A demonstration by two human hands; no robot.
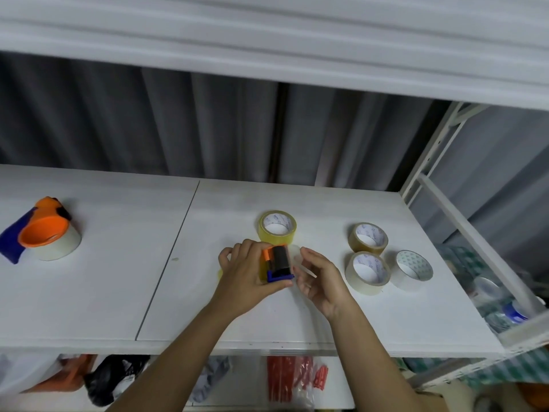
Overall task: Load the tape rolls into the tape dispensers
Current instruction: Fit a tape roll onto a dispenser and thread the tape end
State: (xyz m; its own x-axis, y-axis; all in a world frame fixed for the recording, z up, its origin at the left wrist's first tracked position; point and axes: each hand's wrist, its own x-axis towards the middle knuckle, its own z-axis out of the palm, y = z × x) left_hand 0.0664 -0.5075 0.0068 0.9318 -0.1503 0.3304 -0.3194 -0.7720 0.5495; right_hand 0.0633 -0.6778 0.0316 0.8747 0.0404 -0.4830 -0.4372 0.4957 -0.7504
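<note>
Lower shelf: bags and a pack of red sticks (289, 379) lie below the tabletop's front edge.
Left hand (248, 281): fingers curled round the tape dispenser (277, 264), orange and blue with a black roller, held just above the tabletop (118, 286); a yellowish roll seems already seated in it.
Right hand (319, 278): fingers loosely curled just beside the dispenser, apparently pinching a clear tape end; the grip is hard to read.
Handling: rolls look light and stiff, best held by the outer rim; the loose end is thin and sticky, so pinch its tip.
Spare rolls: yellow roll (277, 227) just behind the hands; brown roll (368, 238), beige roll (368, 272) and white roll (413, 270) clustered to the right.
Far left: second dispenser (40, 233), loaded with a clear roll.
</note>
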